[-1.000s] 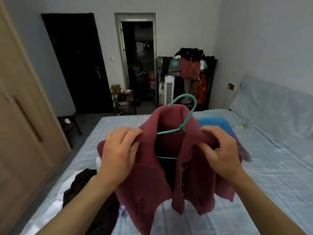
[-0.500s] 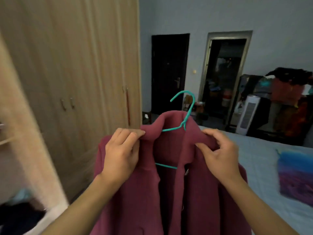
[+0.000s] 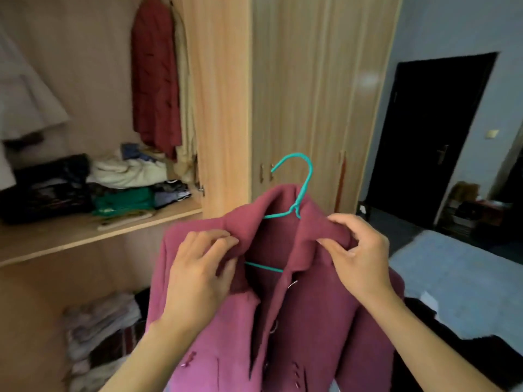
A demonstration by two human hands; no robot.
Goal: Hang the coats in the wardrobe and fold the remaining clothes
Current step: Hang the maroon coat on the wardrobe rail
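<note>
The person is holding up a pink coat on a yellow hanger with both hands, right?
Not quite: the hanger is teal green, not yellow, as the head view shows. The rest is right: the left hand and the right hand both grip the pink coat by its collar.

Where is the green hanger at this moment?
In the head view, the green hanger sits at centre inside the pink coat, its hook above the collar, between the left hand and right hand.

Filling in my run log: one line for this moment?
step: coat to wardrobe | left hand: grips coat | right hand: grips coat | hanger: inside coat | wardrobe: open
</note>
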